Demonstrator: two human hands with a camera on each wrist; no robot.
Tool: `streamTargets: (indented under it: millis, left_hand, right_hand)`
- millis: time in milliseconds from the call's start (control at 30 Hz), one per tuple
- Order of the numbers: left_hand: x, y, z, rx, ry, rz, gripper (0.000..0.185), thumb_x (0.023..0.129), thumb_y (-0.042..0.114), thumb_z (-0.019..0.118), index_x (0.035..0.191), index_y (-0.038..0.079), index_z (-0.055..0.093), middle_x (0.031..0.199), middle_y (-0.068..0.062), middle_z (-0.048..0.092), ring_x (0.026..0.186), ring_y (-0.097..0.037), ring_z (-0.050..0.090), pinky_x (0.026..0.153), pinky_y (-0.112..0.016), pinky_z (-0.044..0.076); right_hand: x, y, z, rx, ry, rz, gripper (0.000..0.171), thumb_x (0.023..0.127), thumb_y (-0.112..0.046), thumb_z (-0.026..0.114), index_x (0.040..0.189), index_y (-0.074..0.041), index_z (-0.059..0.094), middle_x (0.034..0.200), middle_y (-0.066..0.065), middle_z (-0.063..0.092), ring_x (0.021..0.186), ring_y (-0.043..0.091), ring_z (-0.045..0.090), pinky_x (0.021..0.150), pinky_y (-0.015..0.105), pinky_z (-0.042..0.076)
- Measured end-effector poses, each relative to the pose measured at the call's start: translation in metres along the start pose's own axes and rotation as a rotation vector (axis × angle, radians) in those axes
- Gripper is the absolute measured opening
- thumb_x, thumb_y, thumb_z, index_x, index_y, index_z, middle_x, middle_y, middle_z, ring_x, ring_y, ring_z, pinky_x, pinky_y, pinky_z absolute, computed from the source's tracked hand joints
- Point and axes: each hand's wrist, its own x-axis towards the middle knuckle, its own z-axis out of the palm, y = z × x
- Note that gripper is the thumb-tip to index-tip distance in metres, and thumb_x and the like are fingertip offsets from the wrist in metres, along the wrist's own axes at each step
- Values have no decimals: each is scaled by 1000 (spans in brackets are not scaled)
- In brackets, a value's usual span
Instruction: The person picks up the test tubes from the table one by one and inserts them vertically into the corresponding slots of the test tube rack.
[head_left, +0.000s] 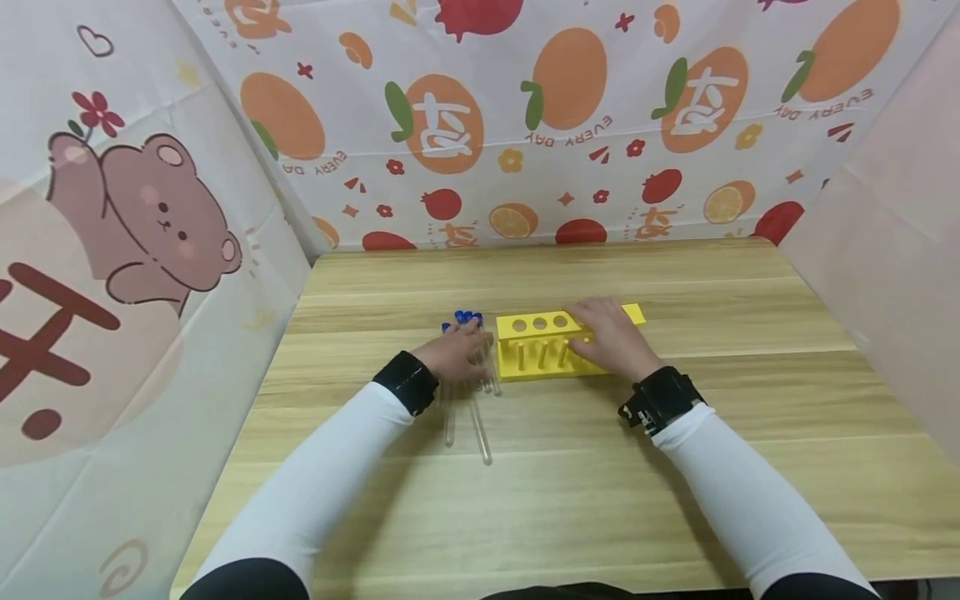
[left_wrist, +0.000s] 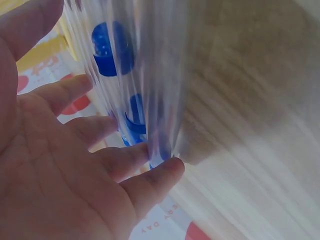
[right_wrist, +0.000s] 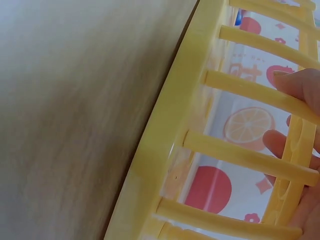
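Note:
My right hand (head_left: 611, 337) grips the right part of a yellow test tube rack (head_left: 536, 334), thumb on the near side and fingers over the top. In the right wrist view, its thumb (right_wrist: 302, 85) lies against one of the rack's pegs (right_wrist: 245, 92). Just left of the rack, my left hand (head_left: 457, 354) lies over several clear test tubes (head_left: 481, 433) with blue caps (head_left: 468, 317). Its fingers (left_wrist: 117, 160) are spread and nearly straight in the left wrist view, their tips along the tubes. The hand hides the middle of the tubes.
The rack and tubes are on a wood-grain table (head_left: 570, 483). A fruit-print cloth (head_left: 502, 183) hangs behind the table's back edge. On the left stands a white cloth with a bear print (head_left: 161, 217), on the right a pale plain one (head_left: 900, 225).

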Motion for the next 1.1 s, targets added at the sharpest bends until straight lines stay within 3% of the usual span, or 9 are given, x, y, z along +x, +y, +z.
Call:
streamTargets:
  millis: [233, 600, 1100]
  left_hand:
    - [2, -11, -7, -19, -6, 11, 78, 90, 38, 71, 154, 16, 32, 164, -16, 5, 148, -47, 5, 118, -58, 16]
    - [6, -24, -6, -92, 47, 1, 74, 89, 31, 72, 152, 16, 37, 164, -15, 11, 150, -44, 7, 118, -57, 18]
    - [2, -27, -4, -102, 101, 29, 54, 99, 22, 55, 146, 0, 42, 162, -25, 10, 147, -50, 9, 118, -59, 16]
  right_hand:
    - [4, -10, 8, -42, 14, -17, 54, 87, -26, 73, 136, -10, 57, 134, 12, 60, 129, 32, 48, 114, 50, 30]
    - [11, -26, 16, -61, 36, -5, 53, 88, -27, 70, 137, -11, 57, 134, 9, 60, 130, 28, 47, 118, 47, 26]
    - [7, -42, 24, -53, 98, 47, 53, 88, -27, 68, 137, -9, 57, 131, 11, 62, 126, 29, 51, 118, 47, 24]
